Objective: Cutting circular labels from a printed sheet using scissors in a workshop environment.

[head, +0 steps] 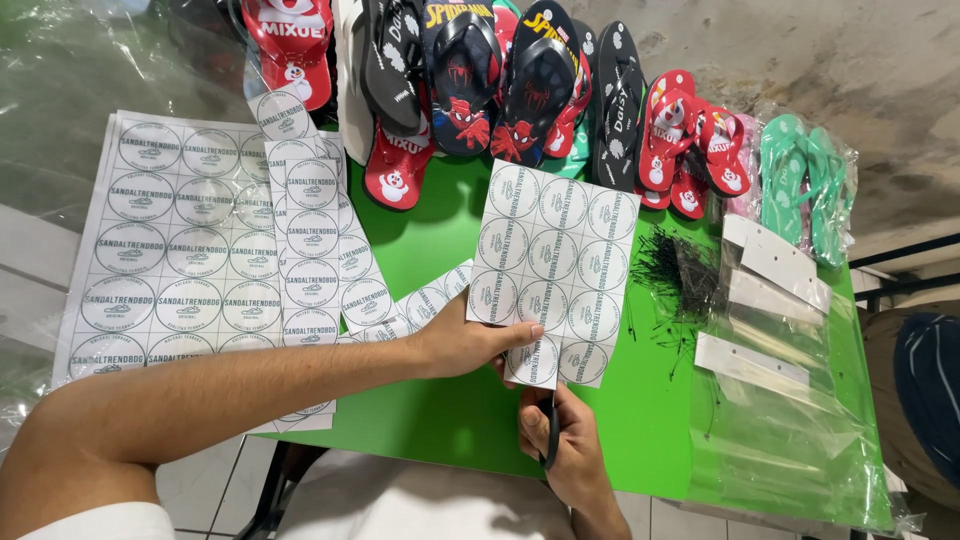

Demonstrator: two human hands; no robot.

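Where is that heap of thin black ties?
In the head view, the black ties lie on the green table to the right of the held sticker sheet, beside the clear bags.

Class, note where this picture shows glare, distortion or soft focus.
Head view: glare on the clear bags at right and the plastic at top left; wide-lens bending at the edges, so the big sticker sheet looks skewed; the left hand and the cut sheet are sharp; lighting even, shadows faint.
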